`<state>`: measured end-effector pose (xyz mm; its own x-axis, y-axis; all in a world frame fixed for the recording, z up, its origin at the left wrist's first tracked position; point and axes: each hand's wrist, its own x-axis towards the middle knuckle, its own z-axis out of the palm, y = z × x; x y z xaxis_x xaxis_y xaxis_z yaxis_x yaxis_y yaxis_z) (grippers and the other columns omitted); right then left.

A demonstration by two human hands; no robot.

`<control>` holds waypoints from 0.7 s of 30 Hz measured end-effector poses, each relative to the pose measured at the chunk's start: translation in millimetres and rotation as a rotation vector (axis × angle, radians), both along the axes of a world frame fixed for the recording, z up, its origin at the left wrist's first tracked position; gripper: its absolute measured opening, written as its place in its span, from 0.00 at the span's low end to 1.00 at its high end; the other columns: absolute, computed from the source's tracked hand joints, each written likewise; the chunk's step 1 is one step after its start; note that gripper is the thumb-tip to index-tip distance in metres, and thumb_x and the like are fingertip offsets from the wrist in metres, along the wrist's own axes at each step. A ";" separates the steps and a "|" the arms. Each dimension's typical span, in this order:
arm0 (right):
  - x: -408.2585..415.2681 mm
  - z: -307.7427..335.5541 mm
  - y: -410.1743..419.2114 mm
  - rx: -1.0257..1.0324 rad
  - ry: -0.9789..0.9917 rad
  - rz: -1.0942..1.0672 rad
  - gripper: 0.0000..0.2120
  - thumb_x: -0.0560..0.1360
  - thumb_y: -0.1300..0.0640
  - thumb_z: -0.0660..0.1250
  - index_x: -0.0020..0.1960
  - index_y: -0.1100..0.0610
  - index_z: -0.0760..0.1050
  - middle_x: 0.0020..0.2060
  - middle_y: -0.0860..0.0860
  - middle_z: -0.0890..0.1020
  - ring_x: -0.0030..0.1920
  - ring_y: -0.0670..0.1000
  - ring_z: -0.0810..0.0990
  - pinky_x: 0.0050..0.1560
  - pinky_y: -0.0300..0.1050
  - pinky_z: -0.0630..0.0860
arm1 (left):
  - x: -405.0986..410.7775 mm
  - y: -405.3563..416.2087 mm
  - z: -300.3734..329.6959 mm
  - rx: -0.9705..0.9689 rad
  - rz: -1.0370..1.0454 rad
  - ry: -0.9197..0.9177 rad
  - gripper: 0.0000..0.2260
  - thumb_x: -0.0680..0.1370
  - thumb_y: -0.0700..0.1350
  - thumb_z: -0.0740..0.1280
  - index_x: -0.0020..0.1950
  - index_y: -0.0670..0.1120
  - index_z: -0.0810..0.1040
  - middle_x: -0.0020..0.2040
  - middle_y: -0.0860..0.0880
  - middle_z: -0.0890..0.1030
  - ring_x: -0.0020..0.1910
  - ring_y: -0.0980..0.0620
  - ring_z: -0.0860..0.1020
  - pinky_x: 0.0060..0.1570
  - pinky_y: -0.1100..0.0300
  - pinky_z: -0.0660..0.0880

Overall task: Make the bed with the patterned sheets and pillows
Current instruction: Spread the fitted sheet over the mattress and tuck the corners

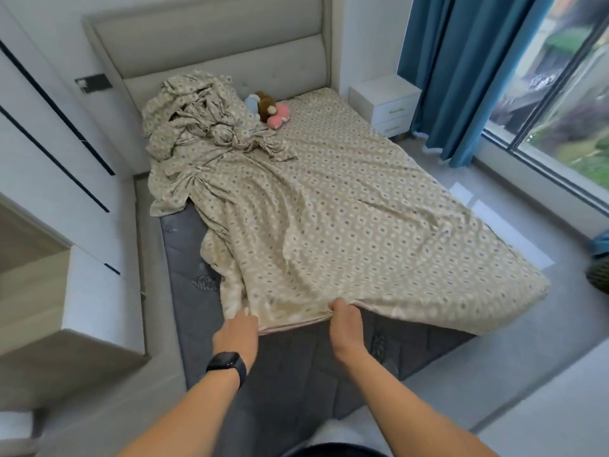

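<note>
Lengthwise along the mattress toward the headboard lies one sheet, both hands' fingers gripping its near edge.

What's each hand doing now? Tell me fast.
Left hand: grips the patterned sheet's foot edge.
Right hand: grips the same edge.

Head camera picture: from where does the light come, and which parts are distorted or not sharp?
Head view: daylight enters through the window at right, leaving bright glare patches on the floor; wide-angle distortion bends the headboard and wardrobe; the scene outside the window is blurred, while the sheet and both hands are fairly sharp.
</note>
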<state>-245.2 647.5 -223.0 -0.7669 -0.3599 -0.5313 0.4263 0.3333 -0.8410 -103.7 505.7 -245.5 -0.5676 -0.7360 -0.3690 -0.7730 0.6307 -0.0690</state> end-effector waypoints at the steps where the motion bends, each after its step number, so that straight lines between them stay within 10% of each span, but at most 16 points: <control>1: -13.2 5.5 -2.6 -0.010 0.067 0.001 0.10 0.79 0.61 0.60 0.39 0.59 0.68 0.36 0.54 0.69 0.39 0.53 0.65 0.38 0.52 0.59 | 6.2 -12.5 -1.0 -0.005 0.083 -0.007 0.17 0.79 0.35 0.53 0.60 0.47 0.78 0.59 0.46 0.78 0.57 0.44 0.79 0.44 0.54 0.74; 7: -74.2 19.1 -37.1 -0.011 0.082 -0.042 0.09 0.80 0.55 0.59 0.43 0.57 0.68 0.37 0.53 0.68 0.37 0.51 0.66 0.38 0.49 0.62 | 24.3 -42.5 -3.1 -0.154 0.086 0.098 0.16 0.77 0.35 0.59 0.48 0.49 0.85 0.50 0.47 0.82 0.54 0.45 0.78 0.64 0.52 0.71; 14: -21.3 -27.7 -55.8 0.200 -0.175 0.509 0.17 0.80 0.44 0.61 0.44 0.57 0.72 0.36 0.53 0.75 0.32 0.51 0.72 0.32 0.42 0.67 | 12.8 -42.8 5.9 0.219 0.133 0.079 0.09 0.81 0.47 0.62 0.45 0.44 0.77 0.47 0.44 0.78 0.44 0.42 0.78 0.41 0.57 0.72; 17: 31.0 -52.3 -50.5 0.237 -0.553 0.803 0.28 0.76 0.30 0.58 0.59 0.52 0.77 0.52 0.51 0.81 0.41 0.51 0.78 0.38 0.43 0.78 | 17.6 -47.4 5.4 0.325 0.007 0.131 0.06 0.77 0.46 0.63 0.49 0.47 0.79 0.53 0.45 0.80 0.52 0.40 0.79 0.42 0.57 0.71; 21: 73.4 -59.5 -69.1 -0.068 -0.727 0.543 0.15 0.80 0.46 0.59 0.55 0.53 0.80 0.50 0.52 0.83 0.45 0.52 0.81 0.49 0.49 0.79 | 39.5 -52.0 1.4 0.407 -0.210 0.176 0.04 0.77 0.50 0.60 0.50 0.53 0.73 0.53 0.45 0.82 0.52 0.40 0.79 0.41 0.53 0.70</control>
